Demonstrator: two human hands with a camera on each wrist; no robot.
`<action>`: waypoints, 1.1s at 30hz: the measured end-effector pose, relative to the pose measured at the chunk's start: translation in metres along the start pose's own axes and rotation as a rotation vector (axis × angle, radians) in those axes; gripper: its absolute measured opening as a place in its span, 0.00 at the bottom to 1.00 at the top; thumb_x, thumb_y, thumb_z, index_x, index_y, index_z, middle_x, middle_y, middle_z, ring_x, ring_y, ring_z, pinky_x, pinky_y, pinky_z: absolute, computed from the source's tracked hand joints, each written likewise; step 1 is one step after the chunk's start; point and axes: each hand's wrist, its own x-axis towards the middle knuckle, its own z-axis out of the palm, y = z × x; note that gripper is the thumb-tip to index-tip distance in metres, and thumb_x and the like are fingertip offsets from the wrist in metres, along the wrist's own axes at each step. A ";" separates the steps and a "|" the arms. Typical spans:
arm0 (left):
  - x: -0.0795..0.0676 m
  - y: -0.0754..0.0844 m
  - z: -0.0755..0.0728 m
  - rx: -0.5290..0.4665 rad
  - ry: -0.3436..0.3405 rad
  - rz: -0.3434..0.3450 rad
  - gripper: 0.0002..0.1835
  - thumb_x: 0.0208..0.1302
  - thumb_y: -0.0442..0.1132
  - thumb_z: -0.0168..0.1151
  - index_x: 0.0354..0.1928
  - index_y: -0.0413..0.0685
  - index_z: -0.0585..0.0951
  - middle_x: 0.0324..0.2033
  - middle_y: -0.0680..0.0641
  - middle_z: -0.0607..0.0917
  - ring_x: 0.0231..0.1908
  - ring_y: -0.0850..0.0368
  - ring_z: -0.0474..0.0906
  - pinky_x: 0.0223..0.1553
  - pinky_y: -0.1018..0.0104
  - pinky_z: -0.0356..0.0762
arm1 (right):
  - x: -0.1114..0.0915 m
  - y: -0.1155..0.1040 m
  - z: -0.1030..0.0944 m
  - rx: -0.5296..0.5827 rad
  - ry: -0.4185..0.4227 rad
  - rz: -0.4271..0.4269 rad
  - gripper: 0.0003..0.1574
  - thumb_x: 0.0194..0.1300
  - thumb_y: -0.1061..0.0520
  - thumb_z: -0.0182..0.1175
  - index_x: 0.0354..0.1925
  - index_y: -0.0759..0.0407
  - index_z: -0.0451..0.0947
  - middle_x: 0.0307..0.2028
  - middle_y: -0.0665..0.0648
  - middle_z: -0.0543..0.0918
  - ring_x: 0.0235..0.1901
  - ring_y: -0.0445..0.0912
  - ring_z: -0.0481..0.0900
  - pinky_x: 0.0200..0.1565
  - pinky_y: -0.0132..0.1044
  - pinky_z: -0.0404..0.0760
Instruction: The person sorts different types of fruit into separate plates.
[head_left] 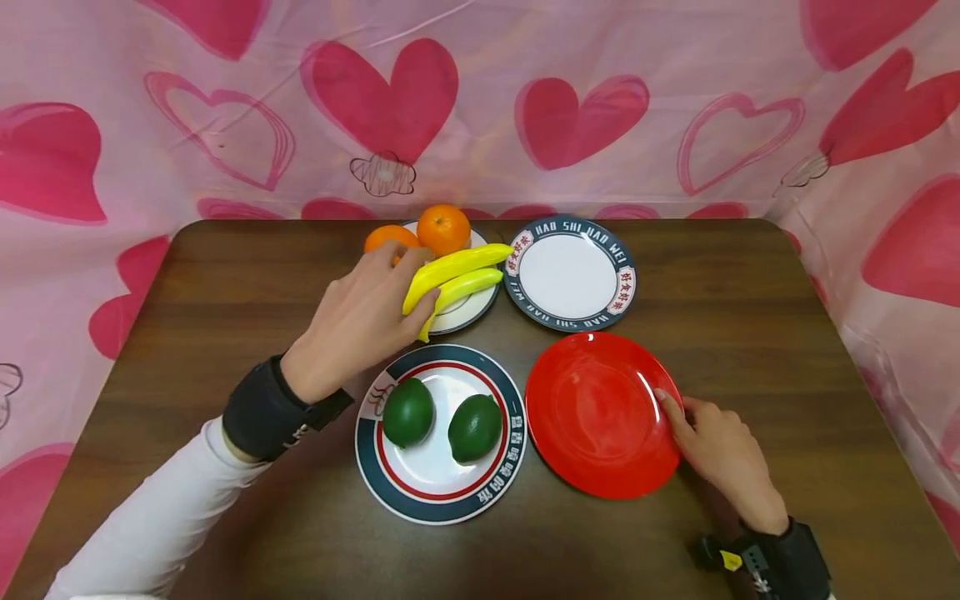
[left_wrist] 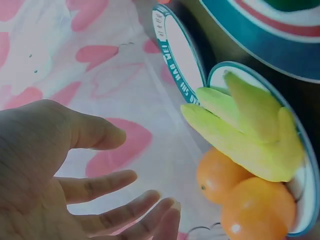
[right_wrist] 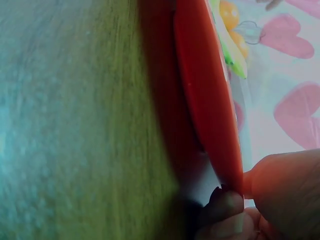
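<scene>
My left hand [head_left: 363, 304] hovers over the near left side of a bunch of yellow bananas [head_left: 459, 268]. In the left wrist view its fingers are spread, with a gap between them and the bananas. The bananas lie beside two oranges [head_left: 444, 229] on a white plate with a dark rim [head_left: 489, 302]. At the right, my right hand [head_left: 723, 454] pinches the edge of a red plate [head_left: 592, 417], thumb on top and fingers underneath. The right wrist view shows that edge tilted up off the table, with a shadow below.
A plate with two green lemon-shaped fruits [head_left: 476, 427] stands left of the red plate; its blue rim [head_left: 382, 483] is close to it. Behind the red plate sits a white plate with a lettered rim [head_left: 567, 279]. A pink heart-patterned cloth [head_left: 480, 100] hangs past the wooden table's [head_left: 750, 317] far edge.
</scene>
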 end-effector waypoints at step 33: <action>0.073 -0.085 0.044 -0.061 -0.226 -0.208 0.40 0.62 0.61 0.55 0.70 0.49 0.59 0.56 0.37 0.66 0.53 0.37 0.64 0.49 0.38 0.75 | 0.001 0.002 0.008 -0.056 0.126 -0.033 0.41 0.69 0.27 0.35 0.36 0.60 0.74 0.18 0.52 0.69 0.20 0.48 0.65 0.22 0.40 0.63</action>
